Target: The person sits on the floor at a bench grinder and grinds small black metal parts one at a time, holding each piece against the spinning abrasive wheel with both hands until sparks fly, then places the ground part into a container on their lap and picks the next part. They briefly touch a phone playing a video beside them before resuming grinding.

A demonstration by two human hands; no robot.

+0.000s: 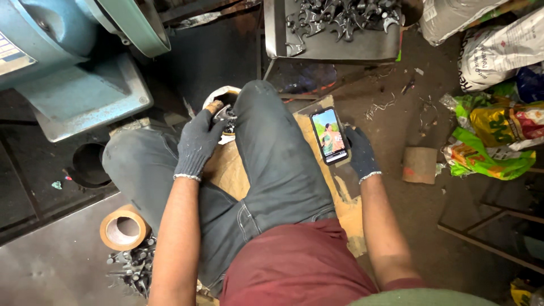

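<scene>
From here I see the left hand, in a dark knit glove, curled around a small dark metal piece just left of centre, fingers pressed about it above a white-rimmed container that peeks out behind the raised knee; most of that container is hidden by the leg, and I cannot make out what lies inside it. The metal piece itself is partly covered by the glove, so its full shape is hard to tell, though it looks dark and irregular with a pale tan end showing beside the thumb. The right hand, gloved the same way, is closed on the edge of a phone with a lit screen, which lies on a sheet of brown cardboard right of centre. Grey trousers and a dark red shirt fill the lower middle of the frame. At the lower left a roll of brown tape rests beside a heap of small dark metal parts, cut off by the arm. At the top centre a metal tray holds a tangle of black ornamental castings, cropped by the frame's edge. A blue-green machine fills the upper left, and printed sacks crowd the upper right.
</scene>
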